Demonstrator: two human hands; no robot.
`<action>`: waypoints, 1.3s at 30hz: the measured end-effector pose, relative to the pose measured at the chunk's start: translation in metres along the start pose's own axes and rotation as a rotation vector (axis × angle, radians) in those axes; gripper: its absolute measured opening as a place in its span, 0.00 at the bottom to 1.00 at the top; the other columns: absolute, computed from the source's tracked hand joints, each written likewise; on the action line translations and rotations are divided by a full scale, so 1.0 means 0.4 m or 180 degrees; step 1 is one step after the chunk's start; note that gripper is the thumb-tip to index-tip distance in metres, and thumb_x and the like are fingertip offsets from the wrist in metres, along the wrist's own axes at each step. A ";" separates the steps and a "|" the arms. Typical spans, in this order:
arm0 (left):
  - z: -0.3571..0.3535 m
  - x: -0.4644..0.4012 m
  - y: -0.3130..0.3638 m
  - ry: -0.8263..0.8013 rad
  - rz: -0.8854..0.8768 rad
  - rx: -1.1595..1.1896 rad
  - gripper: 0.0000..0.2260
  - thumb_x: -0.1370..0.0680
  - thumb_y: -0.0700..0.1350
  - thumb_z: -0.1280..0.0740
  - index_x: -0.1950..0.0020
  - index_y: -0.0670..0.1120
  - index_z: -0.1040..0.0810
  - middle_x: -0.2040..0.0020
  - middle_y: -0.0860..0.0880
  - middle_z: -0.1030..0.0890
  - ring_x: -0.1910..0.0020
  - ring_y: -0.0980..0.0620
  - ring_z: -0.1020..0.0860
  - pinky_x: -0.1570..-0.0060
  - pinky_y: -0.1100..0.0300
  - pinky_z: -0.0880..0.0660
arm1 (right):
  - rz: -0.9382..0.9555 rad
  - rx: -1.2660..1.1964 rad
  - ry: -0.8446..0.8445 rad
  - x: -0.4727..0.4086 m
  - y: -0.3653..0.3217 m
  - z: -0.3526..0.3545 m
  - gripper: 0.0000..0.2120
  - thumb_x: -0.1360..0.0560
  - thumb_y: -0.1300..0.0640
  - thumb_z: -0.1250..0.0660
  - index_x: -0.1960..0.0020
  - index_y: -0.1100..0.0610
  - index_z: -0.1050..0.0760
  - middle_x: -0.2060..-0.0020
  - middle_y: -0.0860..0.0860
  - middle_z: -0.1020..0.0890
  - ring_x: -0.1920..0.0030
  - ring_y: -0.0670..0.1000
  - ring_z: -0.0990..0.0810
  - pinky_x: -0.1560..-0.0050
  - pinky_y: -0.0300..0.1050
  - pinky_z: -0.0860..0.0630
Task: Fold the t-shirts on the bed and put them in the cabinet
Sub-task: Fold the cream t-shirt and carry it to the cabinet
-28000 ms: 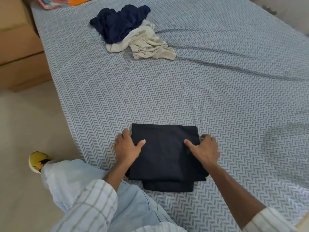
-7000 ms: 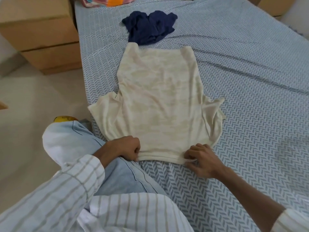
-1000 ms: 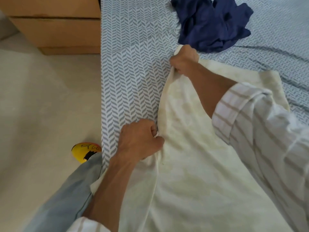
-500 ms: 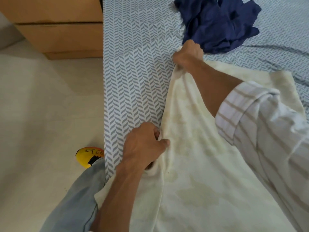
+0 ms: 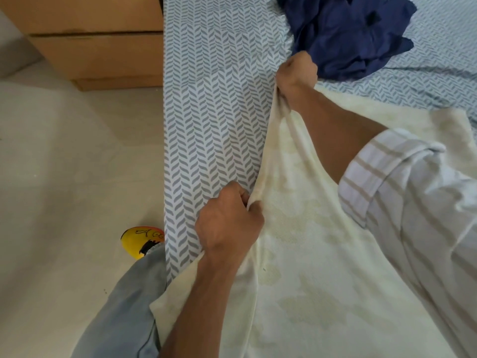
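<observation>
A cream, faintly mottled cotton t-shirt [image 5: 322, 267] lies spread over the near right part of the bed [image 5: 214, 120], which wears a white sheet printed with grey herringbone marks. The left hand [image 5: 229, 223], fingers curled, pinches the t-shirt's left edge at the near side, close to the bed's left border. The right hand [image 5: 296, 71] reaches across farther away and grips the same edge in a closed fist, so the cloth between the two hands is lifted off the sheet in a taut ridge. The right forearm crosses above the shirt, its white sleeve with beige stripes [image 5: 402, 192] rolled up. Just beyond the right hand, a crumpled navy blue t-shirt [image 5: 353, 34] sits in a heap on the far part of the bed. To the left of the bed stands a light brown wooden cabinet [image 5: 98, 47] on a pale floor [image 5: 64, 177]. A yellow shoe [image 5: 140, 240] and a light blue trouser leg [image 5: 124, 313] show beside the bed's near left edge.
</observation>
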State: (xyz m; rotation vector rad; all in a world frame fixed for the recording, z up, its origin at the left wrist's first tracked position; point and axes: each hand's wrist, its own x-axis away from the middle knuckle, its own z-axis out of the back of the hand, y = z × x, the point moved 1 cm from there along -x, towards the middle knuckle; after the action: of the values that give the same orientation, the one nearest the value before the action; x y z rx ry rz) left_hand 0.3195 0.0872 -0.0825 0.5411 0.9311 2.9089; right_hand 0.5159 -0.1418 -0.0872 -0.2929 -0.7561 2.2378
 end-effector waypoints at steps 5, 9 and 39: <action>-0.009 0.008 0.013 0.0244 -0.0107 -0.0214 0.06 0.21 0.50 0.33 0.52 0.51 0.28 0.63 0.53 0.21 0.64 0.51 0.20 0.56 0.52 0.20 | 0.0146 0.0339 -0.0140 -0.007 -0.013 -0.007 0.17 0.24 0.58 0.35 0.36 0.58 0.28 0.38 0.55 0.22 0.37 0.56 0.23 0.38 0.45 0.27; -0.013 0.007 0.014 0.0339 -0.0151 -0.0206 0.06 0.20 0.50 0.35 0.50 0.50 0.31 0.62 0.53 0.21 0.62 0.49 0.20 0.53 0.50 0.21 | 0.0121 -0.0047 -0.0101 -0.019 -0.004 -0.019 0.17 0.22 0.59 0.40 0.34 0.58 0.30 0.36 0.55 0.23 0.37 0.56 0.24 0.37 0.46 0.27; -0.459 0.030 0.692 -0.0316 -0.2240 -0.1057 0.14 0.21 0.53 0.36 0.40 0.46 0.23 0.42 0.45 0.22 0.39 0.44 0.28 0.44 0.52 0.28 | 0.0169 0.0398 0.0766 0.163 1.049 0.667 0.04 0.25 0.57 0.31 0.51 0.52 0.23 0.63 0.51 0.19 0.58 0.56 0.20 0.61 0.42 0.34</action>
State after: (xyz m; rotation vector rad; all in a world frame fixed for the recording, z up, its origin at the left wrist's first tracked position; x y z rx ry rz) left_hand 0.2645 -0.2399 -0.0601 0.2560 0.4703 2.2947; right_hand 0.1147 -0.4405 -0.1240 -0.5154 -0.4838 2.2369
